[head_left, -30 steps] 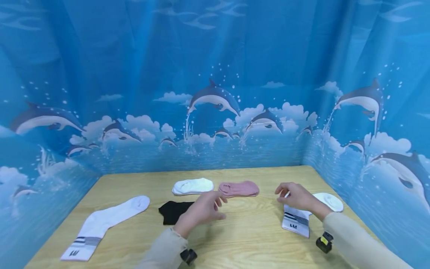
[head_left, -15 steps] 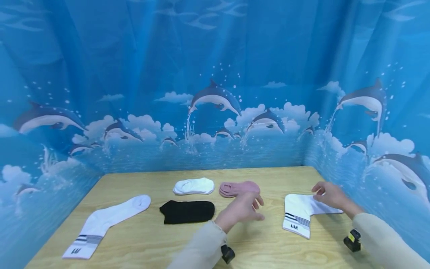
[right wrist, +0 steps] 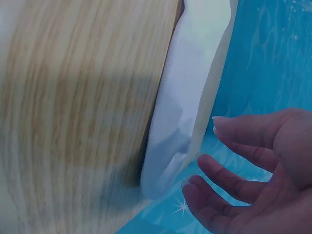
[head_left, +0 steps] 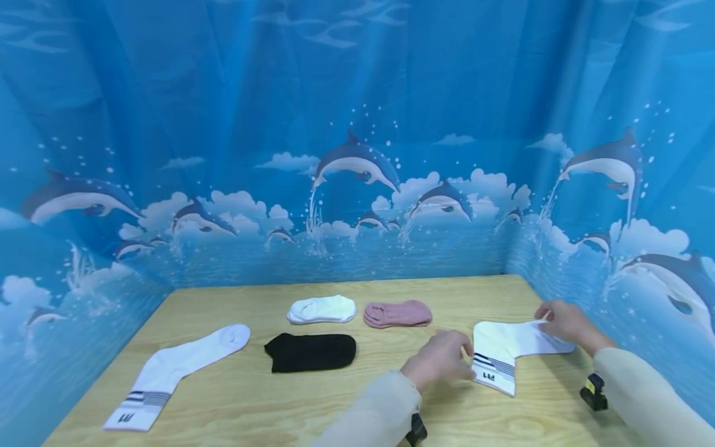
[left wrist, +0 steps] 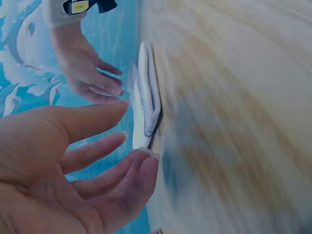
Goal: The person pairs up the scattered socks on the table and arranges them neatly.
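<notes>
A white crew sock (head_left: 494, 341) with dark stripes and a logo on its cuff lies flat at the table's right side. Beside that cuff is my left hand (head_left: 441, 359), its fingertips right at the cuff's left edge; in the left wrist view the fingers (left wrist: 105, 185) are loosely bent, with nothing between them. My right hand (head_left: 575, 326) hovers over the toe end, fingers spread and relaxed. The right wrist view has the toe part of the sock (right wrist: 183, 83) just past the right fingertips (right wrist: 207, 163).
On the left lies a matching white striped sock (head_left: 175, 372). A black ankle sock (head_left: 313, 352) is mid-table, with a white ankle sock (head_left: 322, 309) and a pink ankle sock (head_left: 398, 313) behind it. A blue dolphin-print curtain (head_left: 357, 261) encloses the wooden table (head_left: 234, 403).
My left hand has moved right, from over the black sock past the pink one to the striped cuff. My right hand has slid right along the sock from heel to toe.
</notes>
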`<state>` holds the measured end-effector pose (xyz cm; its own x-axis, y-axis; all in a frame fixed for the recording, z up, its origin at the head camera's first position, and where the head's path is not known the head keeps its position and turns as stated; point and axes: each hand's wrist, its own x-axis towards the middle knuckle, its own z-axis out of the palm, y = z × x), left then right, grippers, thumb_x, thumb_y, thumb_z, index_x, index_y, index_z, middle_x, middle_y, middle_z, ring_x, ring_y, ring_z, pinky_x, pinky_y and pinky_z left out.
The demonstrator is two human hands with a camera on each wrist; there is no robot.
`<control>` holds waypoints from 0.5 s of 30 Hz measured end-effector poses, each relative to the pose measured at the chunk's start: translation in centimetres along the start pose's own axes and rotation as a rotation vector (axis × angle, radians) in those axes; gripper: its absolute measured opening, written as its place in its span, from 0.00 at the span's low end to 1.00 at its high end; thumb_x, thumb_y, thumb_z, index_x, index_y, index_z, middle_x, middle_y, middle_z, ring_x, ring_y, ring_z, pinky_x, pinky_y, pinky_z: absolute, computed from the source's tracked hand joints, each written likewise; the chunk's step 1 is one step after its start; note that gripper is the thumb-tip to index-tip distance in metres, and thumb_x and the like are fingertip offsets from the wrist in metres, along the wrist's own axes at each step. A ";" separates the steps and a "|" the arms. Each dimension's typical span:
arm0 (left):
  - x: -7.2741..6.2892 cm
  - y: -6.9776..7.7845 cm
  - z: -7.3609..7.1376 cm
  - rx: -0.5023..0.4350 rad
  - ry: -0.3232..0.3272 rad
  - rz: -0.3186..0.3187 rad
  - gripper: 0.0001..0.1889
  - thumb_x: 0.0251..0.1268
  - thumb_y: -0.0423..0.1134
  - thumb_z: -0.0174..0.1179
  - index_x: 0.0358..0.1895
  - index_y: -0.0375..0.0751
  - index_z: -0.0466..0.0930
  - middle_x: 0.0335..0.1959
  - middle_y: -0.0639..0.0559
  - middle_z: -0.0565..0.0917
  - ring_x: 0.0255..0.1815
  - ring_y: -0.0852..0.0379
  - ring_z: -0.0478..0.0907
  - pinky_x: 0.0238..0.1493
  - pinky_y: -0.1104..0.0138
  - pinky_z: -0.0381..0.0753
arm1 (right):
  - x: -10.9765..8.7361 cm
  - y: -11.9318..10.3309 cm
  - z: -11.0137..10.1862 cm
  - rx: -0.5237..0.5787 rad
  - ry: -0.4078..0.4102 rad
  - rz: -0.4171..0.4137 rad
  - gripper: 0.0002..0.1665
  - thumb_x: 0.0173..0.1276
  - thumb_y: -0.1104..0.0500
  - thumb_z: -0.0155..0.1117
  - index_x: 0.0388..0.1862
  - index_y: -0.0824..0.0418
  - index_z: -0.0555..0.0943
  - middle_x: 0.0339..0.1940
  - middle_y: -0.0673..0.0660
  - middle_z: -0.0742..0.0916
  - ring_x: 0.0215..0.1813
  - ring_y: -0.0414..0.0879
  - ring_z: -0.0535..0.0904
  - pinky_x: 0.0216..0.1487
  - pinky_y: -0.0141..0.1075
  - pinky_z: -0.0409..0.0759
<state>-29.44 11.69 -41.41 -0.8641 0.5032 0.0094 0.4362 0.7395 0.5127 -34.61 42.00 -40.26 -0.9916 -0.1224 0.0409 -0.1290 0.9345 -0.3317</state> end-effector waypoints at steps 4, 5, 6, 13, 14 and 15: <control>0.4 0.9 0.9 0.050 0.022 0.002 0.12 0.56 0.42 0.77 0.42 0.48 0.87 0.34 0.63 0.82 0.32 0.67 0.71 0.37 0.77 0.71 | -0.2 0.3 0.1 0.001 0.002 0.009 0.13 0.59 0.67 0.69 0.41 0.73 0.83 0.38 0.71 0.85 0.41 0.62 0.82 0.42 0.53 0.83; 0.5 1.1 1.1 0.058 0.031 -0.004 0.12 0.56 0.42 0.77 0.42 0.48 0.87 0.34 0.63 0.82 0.32 0.67 0.71 0.37 0.77 0.71 | -0.2 0.3 0.1 0.005 0.002 0.011 0.12 0.59 0.67 0.69 0.41 0.73 0.83 0.37 0.71 0.86 0.40 0.60 0.82 0.40 0.51 0.83; 0.6 1.3 1.3 0.050 0.037 -0.018 0.12 0.56 0.42 0.77 0.41 0.48 0.86 0.33 0.63 0.82 0.31 0.67 0.71 0.36 0.77 0.71 | -0.2 0.4 0.2 0.007 0.000 0.018 0.12 0.59 0.67 0.69 0.41 0.73 0.83 0.37 0.70 0.86 0.40 0.59 0.82 0.39 0.49 0.83; 0.9 2.1 2.4 0.054 0.096 -0.137 0.29 0.52 0.43 0.79 0.58 0.42 0.79 0.36 0.55 0.84 0.37 0.61 0.79 0.41 0.71 0.81 | -0.2 0.8 0.7 0.017 -0.010 0.067 0.11 0.60 0.68 0.68 0.42 0.73 0.83 0.37 0.70 0.85 0.39 0.56 0.81 0.35 0.43 0.81; 0.9 2.2 2.5 0.064 0.100 -0.148 0.34 0.50 0.43 0.80 0.62 0.41 0.77 0.40 0.54 0.85 0.41 0.60 0.80 0.46 0.71 0.82 | -0.2 0.9 0.7 0.016 -0.008 0.067 0.11 0.61 0.68 0.68 0.42 0.73 0.83 0.37 0.70 0.85 0.39 0.57 0.81 0.35 0.44 0.81; 0.9 2.3 2.6 0.078 0.102 -0.156 0.38 0.48 0.44 0.81 0.65 0.40 0.76 0.42 0.53 0.86 0.43 0.59 0.81 0.49 0.70 0.82 | -0.2 1.0 0.8 0.013 -0.003 0.067 0.12 0.60 0.68 0.67 0.42 0.74 0.83 0.37 0.70 0.85 0.39 0.57 0.81 0.35 0.44 0.82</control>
<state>-28.53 15.06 -42.46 -0.9420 0.3348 0.0245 0.3099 0.8391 0.4471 -34.59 42.73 -41.35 -0.9980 -0.0608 0.0154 -0.0624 0.9363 -0.3457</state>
